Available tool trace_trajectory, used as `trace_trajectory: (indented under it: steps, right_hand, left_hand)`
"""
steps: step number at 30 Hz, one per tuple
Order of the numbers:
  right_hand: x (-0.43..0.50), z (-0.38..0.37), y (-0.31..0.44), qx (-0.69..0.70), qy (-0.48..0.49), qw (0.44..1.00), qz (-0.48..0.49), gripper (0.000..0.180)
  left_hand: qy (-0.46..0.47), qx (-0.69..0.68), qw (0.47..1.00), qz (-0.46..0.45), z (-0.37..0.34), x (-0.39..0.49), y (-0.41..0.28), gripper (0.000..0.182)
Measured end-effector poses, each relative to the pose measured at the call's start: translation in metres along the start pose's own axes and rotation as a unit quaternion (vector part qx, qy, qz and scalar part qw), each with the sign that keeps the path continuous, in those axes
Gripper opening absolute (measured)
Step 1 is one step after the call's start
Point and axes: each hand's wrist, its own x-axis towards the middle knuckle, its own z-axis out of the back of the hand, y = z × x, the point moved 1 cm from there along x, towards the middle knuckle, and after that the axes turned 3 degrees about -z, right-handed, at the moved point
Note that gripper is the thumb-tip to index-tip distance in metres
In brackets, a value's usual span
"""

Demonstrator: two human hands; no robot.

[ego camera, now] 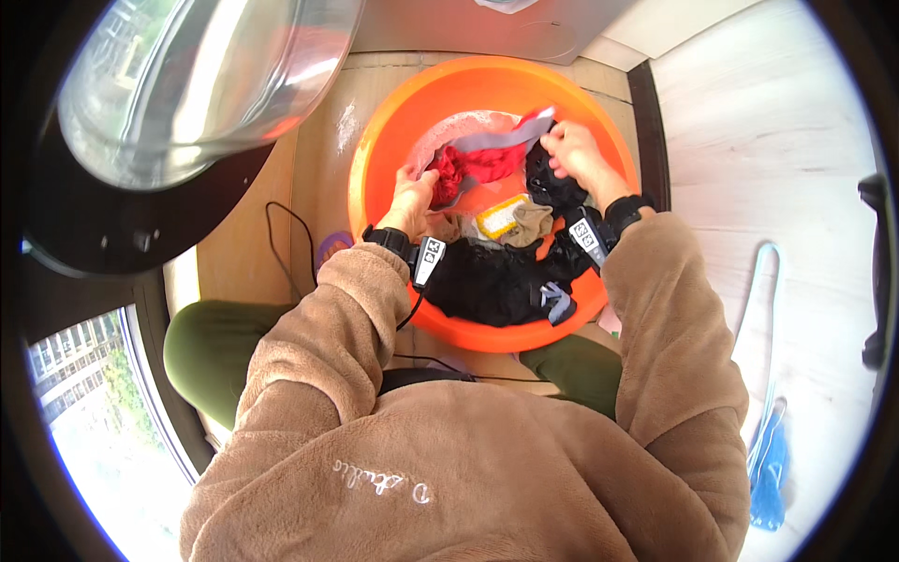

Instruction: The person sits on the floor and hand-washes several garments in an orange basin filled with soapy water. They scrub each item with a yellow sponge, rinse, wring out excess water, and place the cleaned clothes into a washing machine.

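Note:
A round orange plastic basin (393,98) stands between my knees with sudsy water (484,125) and wet clothes in it. My left hand (411,200) grips the bunched left end of a red garment (491,165) with a grey band. The band's other end is pinched in my right hand (576,151), so it stretches between both hands above the water. Beside my right hand lies black cloth (551,179). A white scrubbing pad with a yellow edge (501,216) rests against beige cloth (532,223). A larger black garment (484,281) fills the basin's near side.
At upper left, a clear, bowl-shaped glass or plastic piece (211,84) juts in above a dark round rim (140,232). A grey panel (477,28) borders the basin's far side. Thin black cable (309,232) runs at left. On the right, a blue item (769,485) hangs by a cord.

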Motion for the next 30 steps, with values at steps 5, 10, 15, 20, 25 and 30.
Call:
trace_trajectory:
  steps: [5,10,15,20,25,30]
  right_hand:
    - [0.082,-0.039,-0.043,0.035,0.060,0.997,0.033,0.028]
    - [0.074,-0.129,-0.013,-0.240,-0.090,0.962,0.095,0.060]
    - [0.081,-0.148,-0.019,0.039,0.093,0.973,0.208,0.031]
    - [0.086,-0.122,-0.023,-0.094,-0.172,0.975,0.108,0.061]
    - [0.026,-0.203,0.004,0.177,0.073,0.938,0.289,0.028]
    - [-0.021,-0.183,0.036,0.216,0.107,0.901,0.361,0.019]
  left_hand:
    - [-0.161,0.058,0.985,-0.019,0.007,0.058,0.026,0.073]
    - [-0.186,0.248,0.943,-0.121,-0.014,0.079,0.042,0.070]
    - [-0.043,0.040,0.998,-0.019,-0.025,0.084,0.026,0.047]
    - [-0.075,-0.022,0.997,-0.010,-0.014,0.050,0.012,0.052]
    - [0.069,-0.234,0.968,0.052,-0.014,0.052,0.003,0.057]
    - [0.183,-0.286,0.939,0.055,0.035,0.078,0.003,0.062]
